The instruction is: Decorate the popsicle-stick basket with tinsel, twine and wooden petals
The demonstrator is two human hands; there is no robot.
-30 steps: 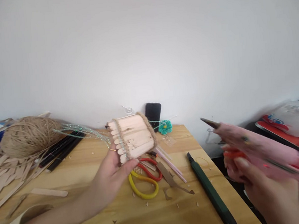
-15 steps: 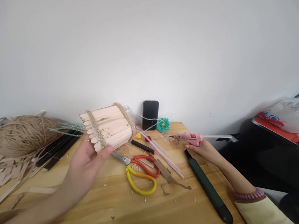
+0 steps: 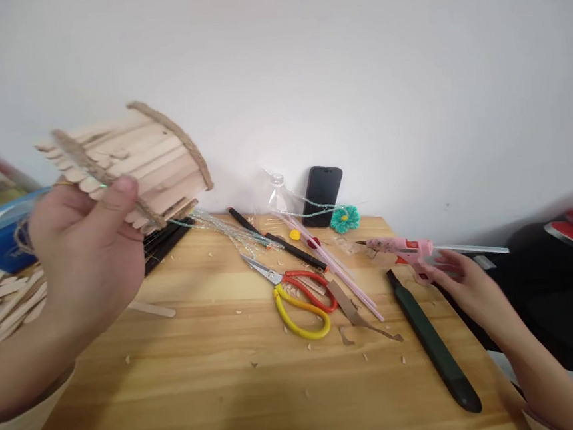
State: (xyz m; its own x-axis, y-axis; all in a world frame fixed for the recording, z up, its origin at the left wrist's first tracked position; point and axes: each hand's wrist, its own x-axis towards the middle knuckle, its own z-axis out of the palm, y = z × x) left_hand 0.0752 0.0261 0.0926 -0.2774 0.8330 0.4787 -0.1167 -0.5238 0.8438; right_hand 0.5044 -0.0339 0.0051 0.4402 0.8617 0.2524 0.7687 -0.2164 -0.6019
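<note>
My left hand [image 3: 86, 249] is closed round a small round pot made of pale craft sticks [image 3: 139, 164], bound with twine at both rims, and holds it tilted up at the left, above the wooden table [image 3: 242, 393]. My right hand [image 3: 466, 286] rests at the table's right edge with its fingers on the grip of a pink glue gun [image 3: 404, 250]. The gun lies level, its nozzle pointing left and a clear glue stick sticking out behind.
Red-and-yellow scissors [image 3: 298, 294], a long dark green tool [image 3: 430, 339], pink straws, black pens, a phone [image 3: 322, 195] leaning on the wall, a teal flower [image 3: 344, 218] and a clear bottle lie about. Loose craft sticks [image 3: 3, 300] and a blue box sit at the left.
My left hand has lifted the stick pot up and to the left. My right hand swung the glue gun down to the table's right edge and now rests loosely on its grip.
</note>
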